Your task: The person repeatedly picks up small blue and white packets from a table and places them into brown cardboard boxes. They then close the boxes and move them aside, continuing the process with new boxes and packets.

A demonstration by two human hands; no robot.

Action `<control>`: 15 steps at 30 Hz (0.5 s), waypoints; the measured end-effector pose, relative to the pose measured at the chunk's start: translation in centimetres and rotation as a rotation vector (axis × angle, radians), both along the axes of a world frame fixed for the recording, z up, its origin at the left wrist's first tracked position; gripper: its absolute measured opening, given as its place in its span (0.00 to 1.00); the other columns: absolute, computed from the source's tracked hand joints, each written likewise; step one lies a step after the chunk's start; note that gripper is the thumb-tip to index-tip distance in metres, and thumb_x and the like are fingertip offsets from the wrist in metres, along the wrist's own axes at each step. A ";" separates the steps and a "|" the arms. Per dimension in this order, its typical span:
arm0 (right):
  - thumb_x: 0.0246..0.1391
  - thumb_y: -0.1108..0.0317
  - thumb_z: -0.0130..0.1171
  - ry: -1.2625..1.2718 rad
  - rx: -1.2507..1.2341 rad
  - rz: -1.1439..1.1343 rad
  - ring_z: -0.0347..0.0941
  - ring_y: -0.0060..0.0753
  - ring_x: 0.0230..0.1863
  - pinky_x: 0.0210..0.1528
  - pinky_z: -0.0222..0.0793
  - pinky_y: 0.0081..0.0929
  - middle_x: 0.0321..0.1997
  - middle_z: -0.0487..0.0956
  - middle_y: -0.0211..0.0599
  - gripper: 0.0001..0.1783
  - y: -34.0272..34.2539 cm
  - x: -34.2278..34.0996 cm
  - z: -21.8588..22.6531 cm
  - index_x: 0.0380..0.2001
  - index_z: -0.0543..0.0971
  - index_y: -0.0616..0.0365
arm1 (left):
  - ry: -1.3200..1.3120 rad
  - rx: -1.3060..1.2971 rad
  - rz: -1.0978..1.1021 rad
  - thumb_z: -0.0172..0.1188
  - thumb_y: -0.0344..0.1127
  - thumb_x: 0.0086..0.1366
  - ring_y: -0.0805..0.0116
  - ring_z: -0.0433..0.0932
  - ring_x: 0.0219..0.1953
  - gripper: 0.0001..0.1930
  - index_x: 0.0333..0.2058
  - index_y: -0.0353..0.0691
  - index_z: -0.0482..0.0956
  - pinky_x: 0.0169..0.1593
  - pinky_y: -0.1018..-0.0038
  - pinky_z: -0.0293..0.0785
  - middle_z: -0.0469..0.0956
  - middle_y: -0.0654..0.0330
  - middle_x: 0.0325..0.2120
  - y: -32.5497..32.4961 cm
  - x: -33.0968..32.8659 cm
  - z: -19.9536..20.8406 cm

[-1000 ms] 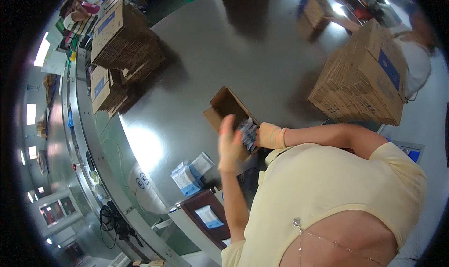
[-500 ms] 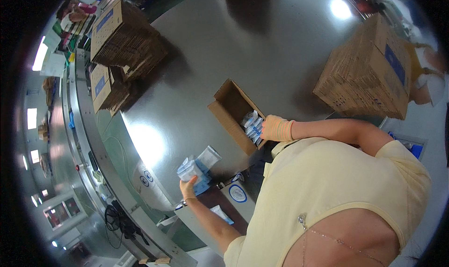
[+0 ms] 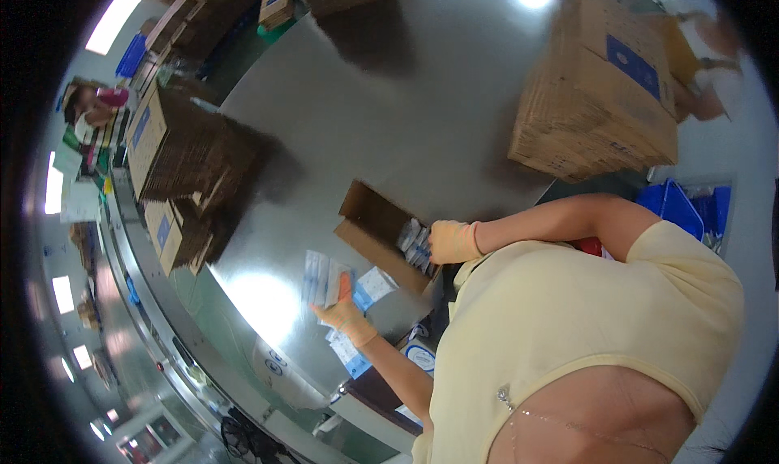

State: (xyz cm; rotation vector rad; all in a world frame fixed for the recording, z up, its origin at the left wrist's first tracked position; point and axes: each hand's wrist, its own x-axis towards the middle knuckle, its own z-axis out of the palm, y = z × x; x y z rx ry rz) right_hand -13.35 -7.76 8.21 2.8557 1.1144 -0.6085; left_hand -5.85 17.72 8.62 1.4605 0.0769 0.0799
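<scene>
My left hand [image 3: 347, 316], in a thin pale-orange glove with a bare fingertip showing, grips a bundle of white-and-blue flat plastic packets [image 3: 323, 274] above the table's near edge. Close by, another white-and-blue packet [image 3: 375, 285] lies on the table, and more packets [image 3: 347, 352] lie below my wrist. An open cardboard box [image 3: 369, 243] stands tilted across the view, its flaps up. Upright small packets [image 3: 415, 245] fill its near right end. There my right hand [image 3: 454, 242], also gloved, is curled over the box's edge against the packets; its fingertips are hidden.
Stacks of flattened cardboard boxes stand at the right [image 3: 592, 90] and left [image 3: 174, 151] of the grey metal table [image 3: 454, 115]. A conveyor rail [image 3: 154, 310] curves along the left. Blue baskets [image 3: 673, 208] sit beyond my right arm. Another person's arm [image 3: 710, 90] shows at far right.
My left hand has lifted a bundle of packets up and away from the others at the table edge. The whole view has shifted; my right hand stays at the box.
</scene>
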 end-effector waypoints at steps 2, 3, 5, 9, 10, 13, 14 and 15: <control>0.45 0.63 0.56 0.051 0.093 -0.073 0.77 0.34 0.36 0.33 0.71 0.34 0.27 0.79 0.28 0.05 -0.3 -0.3 -2.5 0.25 0.80 0.45 | -0.142 -0.189 -0.265 0.59 0.31 0.58 0.56 0.77 0.42 0.24 0.53 0.32 0.66 0.44 0.57 0.79 0.76 0.52 0.42 -2.1 1.7 3.0; 0.45 0.63 0.56 0.075 0.143 -0.102 0.77 0.34 0.36 0.33 0.71 0.34 0.27 0.79 0.28 0.05 -0.4 -0.2 -3.1 0.25 0.81 0.45 | -0.348 -0.026 -0.373 0.58 0.32 0.59 0.57 0.78 0.41 0.22 0.51 0.32 0.67 0.43 0.58 0.80 0.76 0.52 0.42 -4.3 2.5 4.7; 0.44 0.64 0.56 0.088 0.060 -0.001 0.78 0.36 0.37 0.34 0.72 0.34 0.27 0.79 0.31 0.06 0.0 0.2 -1.8 0.27 0.81 0.46 | -0.455 0.106 -0.452 0.57 0.34 0.61 0.59 0.79 0.40 0.18 0.48 0.32 0.70 0.40 0.61 0.81 0.76 0.52 0.41 -8.2 2.4 5.7; 0.43 0.65 0.58 0.127 0.077 -0.006 0.78 0.42 0.39 0.33 0.74 0.37 0.29 0.79 0.32 0.09 1.0 0.5 -0.8 0.30 0.82 0.48 | 0.109 0.014 -0.105 0.65 0.39 0.53 0.60 0.76 0.43 0.20 0.44 0.43 0.74 0.41 0.59 0.74 0.78 0.58 0.41 -7.5 2.3 -7.6; 0.43 0.65 0.58 0.129 0.074 -0.026 0.78 0.44 0.39 0.32 0.74 0.38 0.30 0.79 0.33 0.09 1.4 0.5 -0.1 0.31 0.82 0.48 | -0.050 0.547 0.022 0.70 0.39 0.47 0.59 0.73 0.49 0.25 0.46 0.47 0.74 0.51 0.53 0.67 0.78 0.61 0.42 -7.0 1.8 -9.2; 0.42 0.65 0.59 0.125 0.022 0.003 0.78 0.47 0.38 0.33 0.75 0.38 0.33 0.79 0.37 0.11 -0.4 0.5 -0.3 0.32 0.82 0.49 | -0.221 1.236 -0.247 0.73 0.40 0.39 0.60 0.62 0.59 0.31 0.46 0.50 0.74 0.62 0.49 0.44 0.77 0.67 0.45 -9.0 1.7 -4.5; 0.42 0.65 0.59 0.110 0.024 0.001 0.78 0.47 0.37 0.33 0.75 0.37 0.33 0.78 0.37 0.11 -0.5 0.4 -0.3 0.32 0.82 0.49 | -0.177 1.290 -0.312 0.73 0.40 0.38 0.61 0.60 0.61 0.32 0.47 0.50 0.74 0.64 0.49 0.38 0.76 0.68 0.46 -9.0 1.9 -4.1; 0.42 0.65 0.59 0.093 0.026 0.015 0.78 0.46 0.37 0.32 0.75 0.37 0.33 0.78 0.37 0.10 0.0 0.4 -0.2 0.32 0.82 0.49 | -0.207 1.316 -0.300 0.73 0.42 0.38 0.60 0.59 0.61 0.33 0.48 0.51 0.74 0.64 0.49 0.38 0.76 0.68 0.47 -8.3 2.1 -5.0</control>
